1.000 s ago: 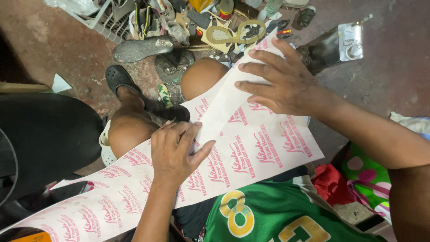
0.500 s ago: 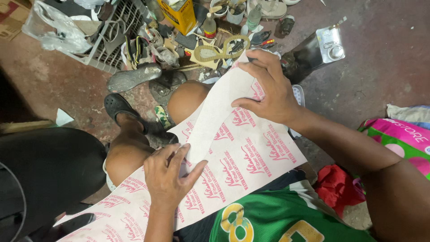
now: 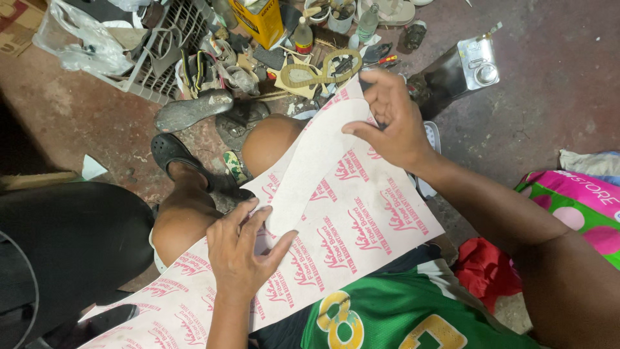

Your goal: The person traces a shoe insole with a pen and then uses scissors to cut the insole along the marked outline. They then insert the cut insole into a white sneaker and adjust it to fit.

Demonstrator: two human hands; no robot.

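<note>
One printed board sheet [image 3: 349, 213] lies across the person's two knees. Left hand [image 3: 240, 255] presses flat on it, fingers spread wide; right hand [image 3: 391, 119] pinches its far corner. Beyond: one black sandal [image 3: 171, 152], one yellow can [image 3: 261, 19], one white basket [image 3: 158, 58], on stained red concrete floor [image 3: 549, 110].

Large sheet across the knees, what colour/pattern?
The large board sheet is off-white with repeated red printed lettering; head view shows it best.

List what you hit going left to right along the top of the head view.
Clear plastic bag → white plastic crate → yellow can → tan sole cutout → square metal tin
</note>
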